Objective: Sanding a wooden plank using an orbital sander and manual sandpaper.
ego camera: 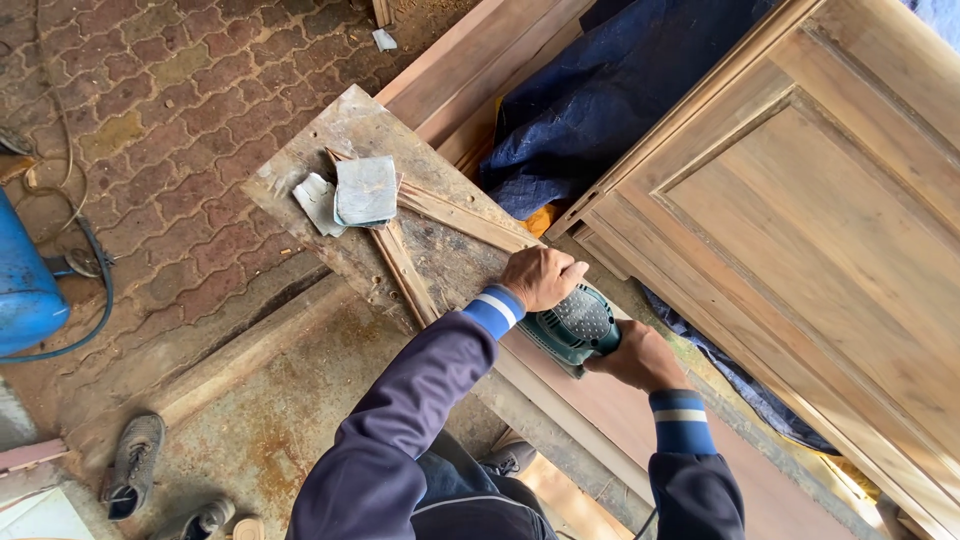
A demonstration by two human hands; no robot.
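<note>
At frame center, left hand point(540, 277) and right hand point(638, 357) clamp a green sander point(575, 325): rigid, compact, likely hefty, best gripped on top and rear.

green power sander point(575, 325) | flat on board | seemingly gripped both sides
</note>
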